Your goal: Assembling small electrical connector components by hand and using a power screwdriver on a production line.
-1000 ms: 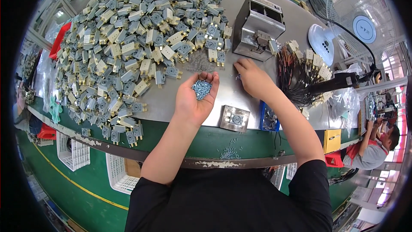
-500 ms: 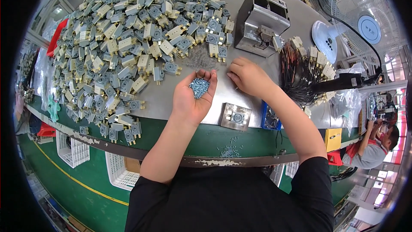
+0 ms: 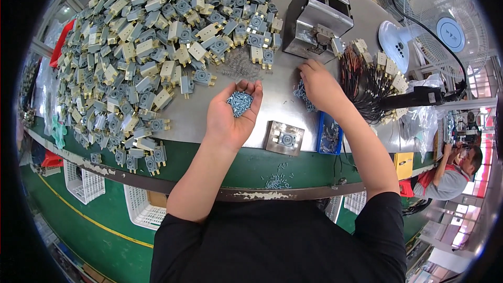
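Note:
My left hand [image 3: 231, 115] is cupped palm up over the metal worktop, and a small heap of silver screws [image 3: 240, 102] lies in its palm. To its right, my right hand [image 3: 318, 84] rests palm down on a loose pile of screws [image 3: 301, 93] on the table, its fingers touching them. Whether those fingers pinch any screw is hidden. Just below both hands sits a square metal fixture [image 3: 284, 138] with a grey part in its middle.
A big heap of grey and beige plastic parts [image 3: 152, 47] covers the table's left. A grey metal machine [image 3: 316, 19] stands behind my right hand, with wire bundles [image 3: 367, 81], a blue tray [image 3: 329, 135] and a fan [image 3: 437, 31] at right. Another person [image 3: 453, 170] sits far right.
My right hand has moved right and down from near the machine onto the loose screw pile. The left hand keeps its cupped screws, shifted a little.

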A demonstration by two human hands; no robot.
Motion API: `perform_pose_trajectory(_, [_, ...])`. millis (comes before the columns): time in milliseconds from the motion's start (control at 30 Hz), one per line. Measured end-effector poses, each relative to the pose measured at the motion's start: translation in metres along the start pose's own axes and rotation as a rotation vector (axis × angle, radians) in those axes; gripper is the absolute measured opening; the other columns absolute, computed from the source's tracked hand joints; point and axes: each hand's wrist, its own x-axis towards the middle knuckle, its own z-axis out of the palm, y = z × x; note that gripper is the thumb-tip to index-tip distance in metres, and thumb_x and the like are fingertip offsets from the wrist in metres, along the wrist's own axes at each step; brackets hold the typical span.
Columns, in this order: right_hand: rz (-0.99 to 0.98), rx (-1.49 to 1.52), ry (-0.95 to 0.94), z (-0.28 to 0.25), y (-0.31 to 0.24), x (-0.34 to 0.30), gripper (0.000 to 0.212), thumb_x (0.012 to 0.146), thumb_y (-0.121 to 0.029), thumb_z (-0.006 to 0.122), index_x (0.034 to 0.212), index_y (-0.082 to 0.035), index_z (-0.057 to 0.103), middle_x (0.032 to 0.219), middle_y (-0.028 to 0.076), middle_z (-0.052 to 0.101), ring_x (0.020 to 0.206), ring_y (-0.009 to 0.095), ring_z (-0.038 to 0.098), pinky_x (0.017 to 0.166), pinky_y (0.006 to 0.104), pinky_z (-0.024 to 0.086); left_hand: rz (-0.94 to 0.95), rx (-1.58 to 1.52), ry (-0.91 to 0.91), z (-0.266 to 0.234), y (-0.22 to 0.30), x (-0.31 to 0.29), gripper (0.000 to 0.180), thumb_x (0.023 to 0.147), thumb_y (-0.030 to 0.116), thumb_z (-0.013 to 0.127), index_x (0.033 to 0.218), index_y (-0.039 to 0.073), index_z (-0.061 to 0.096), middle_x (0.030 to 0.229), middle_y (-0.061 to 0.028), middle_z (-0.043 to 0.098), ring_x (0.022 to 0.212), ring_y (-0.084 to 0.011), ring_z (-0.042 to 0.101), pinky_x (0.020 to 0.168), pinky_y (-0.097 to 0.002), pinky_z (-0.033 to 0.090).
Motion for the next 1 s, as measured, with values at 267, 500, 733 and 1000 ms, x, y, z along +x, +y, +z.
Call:
perform_pose_trajectory(267, [0.009, 0.248, -0.136, -0.016, -0.019, -0.023, 0.019, 0.097, 0.000, 0.052, 0.112, 0.007, 0.062, 0.110, 0.026, 0.063, 0.106, 0.046, 0.060, 0.096, 0.0489, 0.049, -0.009, -0.016, -0.041, -0.003, 0.004, -0.003, 0.024, 0.108, 0.011, 0.045, 0.097, -0.007, 0.057, 0.101, -0.0191, 0.061, 0.104, -0.0331, 0.066, 0.100, -0.0420, 0.061])
perform_pose_trajectory(500, [0.323, -0.070, -0.102, -0.003, -0.007, -0.024, 0.021, 0.102, -0.012, 0.051, 0.105, 0.008, 0.060, 0.097, 0.034, 0.064, 0.093, 0.055, 0.062, 0.084, 0.0561, 0.051, -0.042, -0.031, -0.053, -0.001, 0.000, -0.005, 0.022, 0.108, 0.009, 0.045, 0.099, -0.009, 0.055, 0.100, -0.0194, 0.062, 0.105, -0.0341, 0.066, 0.098, -0.0431, 0.062])
perform_pose_trajectory(733, [0.326, 0.134, -0.055, -0.016, -0.010, -0.016, 0.020, 0.098, -0.008, 0.050, 0.098, 0.009, 0.062, 0.088, 0.035, 0.066, 0.092, 0.052, 0.065, 0.084, 0.0552, 0.052, -0.035, -0.045, -0.081, -0.002, 0.003, -0.008, 0.022, 0.108, 0.008, 0.046, 0.100, -0.009, 0.055, 0.101, -0.0191, 0.062, 0.105, -0.0339, 0.066, 0.098, -0.0428, 0.062])
perform_pose_trajectory(1000, [0.400, 0.038, -0.162, -0.003, -0.008, -0.017, 0.021, 0.098, -0.008, 0.050, 0.097, 0.009, 0.063, 0.091, 0.036, 0.066, 0.096, 0.053, 0.064, 0.084, 0.0543, 0.052, -0.041, -0.025, -0.082, -0.002, 0.001, -0.009, 0.021, 0.108, 0.009, 0.047, 0.102, -0.009, 0.055, 0.102, -0.0191, 0.061, 0.105, -0.0334, 0.066, 0.099, -0.0425, 0.062])
